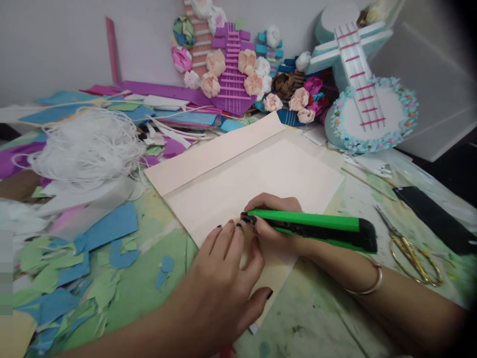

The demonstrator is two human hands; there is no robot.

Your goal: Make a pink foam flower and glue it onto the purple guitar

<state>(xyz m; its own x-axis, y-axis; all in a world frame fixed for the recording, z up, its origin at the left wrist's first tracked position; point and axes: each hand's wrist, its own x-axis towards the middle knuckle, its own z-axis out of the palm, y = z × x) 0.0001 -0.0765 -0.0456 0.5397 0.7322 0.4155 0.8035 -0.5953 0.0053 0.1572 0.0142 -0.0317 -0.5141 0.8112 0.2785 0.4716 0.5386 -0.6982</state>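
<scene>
A large pale cream sheet (223, 199) lies at a slant on the table, with a separate-looking strip (219, 151) along its far edge. My left hand (227, 278) rests on the sheet, fingers stretched out and fingertips pressing near its middle. Right beside those fingertips, my right hand (276, 219) is closed around a green and black utility knife (316, 226). The knife's front end is close to the sheet, its back end pointing right over my forearm. The blade cannot be made out.
Gold-handled scissors (413, 253) and a black flat piece (436, 214) lie at right. Tangled white cord (89, 146) and blue and green paper scraps (74, 268) cover the left. Behind stand paper-flowered guitar models, purple (233, 69) and pale blue (368, 109).
</scene>
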